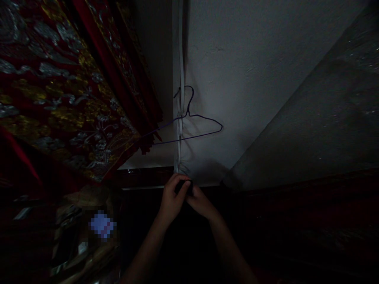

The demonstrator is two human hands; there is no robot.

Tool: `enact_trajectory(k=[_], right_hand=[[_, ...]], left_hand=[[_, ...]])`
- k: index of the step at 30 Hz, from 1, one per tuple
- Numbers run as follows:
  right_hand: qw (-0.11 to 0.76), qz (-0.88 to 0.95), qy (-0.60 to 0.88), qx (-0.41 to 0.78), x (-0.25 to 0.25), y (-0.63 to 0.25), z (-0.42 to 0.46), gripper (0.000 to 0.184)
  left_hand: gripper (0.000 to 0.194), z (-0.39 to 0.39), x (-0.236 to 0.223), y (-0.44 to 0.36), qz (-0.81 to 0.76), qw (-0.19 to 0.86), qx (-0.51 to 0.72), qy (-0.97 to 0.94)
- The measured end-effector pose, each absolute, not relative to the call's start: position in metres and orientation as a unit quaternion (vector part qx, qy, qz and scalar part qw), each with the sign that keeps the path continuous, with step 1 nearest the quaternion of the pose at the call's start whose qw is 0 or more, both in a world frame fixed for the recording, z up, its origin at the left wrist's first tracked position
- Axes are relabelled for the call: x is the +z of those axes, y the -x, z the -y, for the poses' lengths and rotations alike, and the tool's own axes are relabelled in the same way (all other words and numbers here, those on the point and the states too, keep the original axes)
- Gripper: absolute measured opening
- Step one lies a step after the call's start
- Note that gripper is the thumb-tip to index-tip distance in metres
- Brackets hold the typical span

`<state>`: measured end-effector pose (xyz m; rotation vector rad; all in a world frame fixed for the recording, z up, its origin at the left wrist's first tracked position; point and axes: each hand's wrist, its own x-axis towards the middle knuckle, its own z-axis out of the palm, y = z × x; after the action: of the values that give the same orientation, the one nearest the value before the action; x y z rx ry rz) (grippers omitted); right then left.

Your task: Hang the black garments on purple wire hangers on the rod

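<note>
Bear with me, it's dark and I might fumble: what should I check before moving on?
1. Left hand on the small black object: ok, closed around it.
2. Grip of the right hand: cannot tell, fingertips partly hidden.
3. Lighting: not ok, very dim.
4. Thin bluish wire hanger clear of hands: ok, above them in view.
5. Red cloth with gold and silver embroidery clear of hanger: cannot tell, they overlap in view.

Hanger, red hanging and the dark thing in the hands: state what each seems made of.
Hanger: probably coated wire, dull bluish-dark, thin and twisted below its hook.
Red hanging: likely fabric, with glossy gold and silver decoration that glints.
Dark thing: unclear; too dark for texture.
</note>
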<state>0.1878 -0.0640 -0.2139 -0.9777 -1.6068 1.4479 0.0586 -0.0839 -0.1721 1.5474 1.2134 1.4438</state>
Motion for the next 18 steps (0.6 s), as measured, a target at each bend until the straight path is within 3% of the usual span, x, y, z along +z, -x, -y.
enact_trajectory(k=[3,7,10,15,18], right_hand=[[0.31,0.674,0.358,0.567,-0.187,-0.196,0.058,0.027],[0.204,0.764,0.288,0.54,-0.14,-0.219,0.035,0.013],[0.289,0.8,0.302,0.43,-0.119,-0.222,0.009,0.025],[0.44,0.731,0.379,0.358,-0.132,-0.196,-0.026,0.077],[0.48,0.693,0.393,0.367,-0.15,-0.177,-0.043,0.08]], left_hand=[[0.035,0.08,-0.169,-0.042,-0.435,0.342,0.506,-0.661],[0.058,0.087,-0.185,-0.012,-0.407,0.434,0.322,-0.736],[0.048,0.095,-0.194,0.009,-0.436,0.428,0.247,-0.753],[0.044,0.09,-0.179,0.042,-0.549,0.331,0.321,-0.697],[0.032,0.085,-0.165,0.042,-0.529,0.324,0.38,-0.686]])
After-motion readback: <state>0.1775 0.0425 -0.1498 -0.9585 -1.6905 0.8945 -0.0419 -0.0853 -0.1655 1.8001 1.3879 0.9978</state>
